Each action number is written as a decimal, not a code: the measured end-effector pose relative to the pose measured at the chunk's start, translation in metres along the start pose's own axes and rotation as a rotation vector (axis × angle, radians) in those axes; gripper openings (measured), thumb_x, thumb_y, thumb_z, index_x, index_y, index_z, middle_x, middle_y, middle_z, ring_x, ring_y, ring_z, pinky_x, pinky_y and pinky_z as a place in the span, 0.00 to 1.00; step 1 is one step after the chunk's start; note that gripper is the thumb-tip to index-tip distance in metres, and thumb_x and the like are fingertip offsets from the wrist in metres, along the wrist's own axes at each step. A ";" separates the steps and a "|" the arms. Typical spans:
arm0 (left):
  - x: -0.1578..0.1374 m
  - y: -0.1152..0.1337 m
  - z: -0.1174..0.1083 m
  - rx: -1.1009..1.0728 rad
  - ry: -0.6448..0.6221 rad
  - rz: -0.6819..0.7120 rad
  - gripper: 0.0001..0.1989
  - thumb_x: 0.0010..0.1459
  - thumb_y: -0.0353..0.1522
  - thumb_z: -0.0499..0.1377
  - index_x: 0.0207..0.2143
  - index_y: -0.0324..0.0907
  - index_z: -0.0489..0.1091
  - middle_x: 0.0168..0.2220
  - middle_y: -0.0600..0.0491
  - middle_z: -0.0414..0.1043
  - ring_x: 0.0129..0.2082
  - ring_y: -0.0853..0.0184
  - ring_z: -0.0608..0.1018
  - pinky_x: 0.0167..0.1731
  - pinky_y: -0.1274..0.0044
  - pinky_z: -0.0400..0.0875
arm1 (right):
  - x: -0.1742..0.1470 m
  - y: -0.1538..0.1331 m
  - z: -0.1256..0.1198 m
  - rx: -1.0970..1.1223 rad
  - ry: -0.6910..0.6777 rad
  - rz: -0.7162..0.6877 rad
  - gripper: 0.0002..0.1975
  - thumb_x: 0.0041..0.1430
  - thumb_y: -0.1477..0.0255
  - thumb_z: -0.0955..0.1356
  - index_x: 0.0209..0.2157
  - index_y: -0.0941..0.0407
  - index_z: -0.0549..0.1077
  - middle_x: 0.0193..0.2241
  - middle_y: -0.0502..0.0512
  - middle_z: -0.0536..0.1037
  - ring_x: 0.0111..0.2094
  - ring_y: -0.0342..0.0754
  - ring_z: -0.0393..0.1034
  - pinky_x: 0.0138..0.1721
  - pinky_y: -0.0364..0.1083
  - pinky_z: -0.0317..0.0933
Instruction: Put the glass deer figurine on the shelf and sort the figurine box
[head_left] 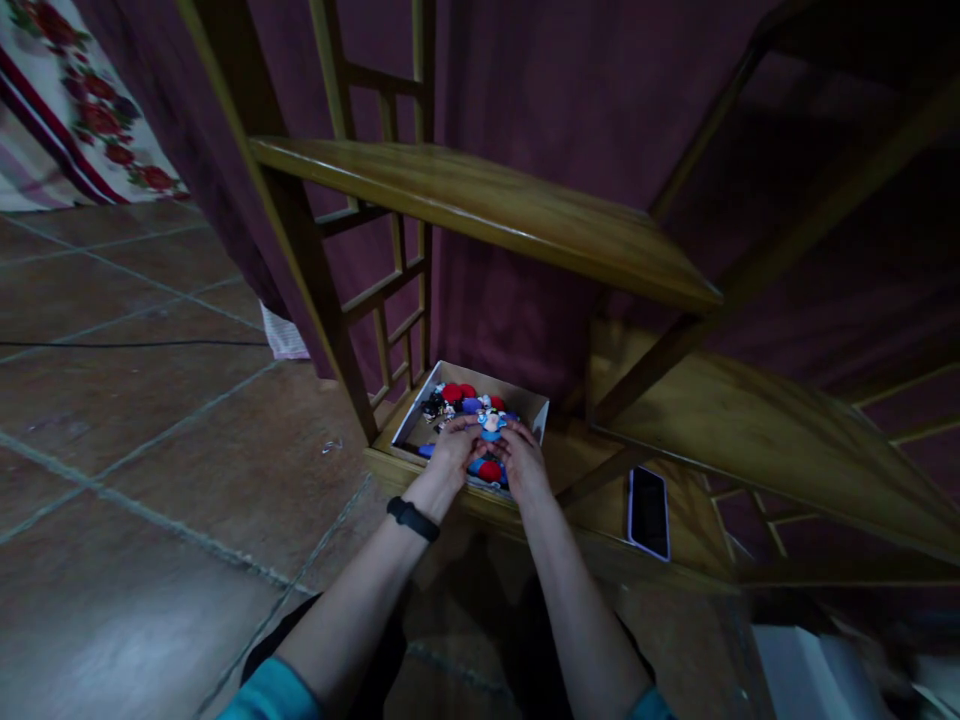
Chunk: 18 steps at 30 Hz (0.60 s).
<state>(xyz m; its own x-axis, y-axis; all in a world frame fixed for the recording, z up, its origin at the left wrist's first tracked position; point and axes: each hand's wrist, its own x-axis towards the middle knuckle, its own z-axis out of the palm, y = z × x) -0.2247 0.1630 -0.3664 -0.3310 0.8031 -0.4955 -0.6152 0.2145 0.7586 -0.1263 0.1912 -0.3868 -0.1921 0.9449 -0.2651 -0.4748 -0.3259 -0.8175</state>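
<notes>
Reaching both hands (pixel 487 455) into box (pixel 534 408) under shelf (pixel 525 215).

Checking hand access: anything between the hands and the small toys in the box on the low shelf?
Nothing visible. The left hand and right hand already rest on the toys inside the open box; the upper shelf sits well above them.

The box (pixel 530 405) is pale cardboard, its toys (pixel 466 398) red, blue and purple. The shelf (pixel 480 200) is golden-brown wood, the curtain (pixel 570 90) maroon, the cloth (pixel 82 110) white with red flowers.
</notes>
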 end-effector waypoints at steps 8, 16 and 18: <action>-0.012 0.002 -0.002 0.076 -0.039 0.049 0.07 0.47 0.25 0.57 0.31 0.38 0.67 0.18 0.58 0.67 0.15 0.76 0.70 0.19 0.84 0.65 | -0.013 -0.004 -0.001 -0.010 -0.014 0.010 0.10 0.40 0.73 0.71 0.29 0.57 0.71 0.26 0.49 0.77 0.26 0.42 0.71 0.28 0.41 0.67; -0.017 0.006 -0.005 -0.003 -0.063 0.074 0.05 0.44 0.27 0.59 0.27 0.38 0.66 0.19 0.57 0.68 0.16 0.76 0.70 0.19 0.83 0.65 | -0.027 -0.026 0.012 -0.145 -0.093 -0.018 0.11 0.40 0.71 0.72 0.28 0.57 0.71 0.25 0.49 0.76 0.25 0.41 0.71 0.30 0.42 0.67; -0.016 0.004 -0.005 0.034 -0.073 0.081 0.05 0.44 0.27 0.59 0.28 0.38 0.66 0.20 0.57 0.68 0.16 0.76 0.70 0.19 0.83 0.65 | -0.025 -0.025 0.009 -0.134 -0.104 -0.019 0.12 0.40 0.70 0.73 0.29 0.57 0.71 0.26 0.49 0.77 0.26 0.42 0.71 0.30 0.42 0.67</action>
<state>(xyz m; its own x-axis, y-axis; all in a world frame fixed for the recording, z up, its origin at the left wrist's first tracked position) -0.2250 0.1479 -0.3578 -0.3244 0.8567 -0.4009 -0.5640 0.1651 0.8091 -0.1174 0.1749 -0.3554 -0.2756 0.9402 -0.2002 -0.3620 -0.2945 -0.8845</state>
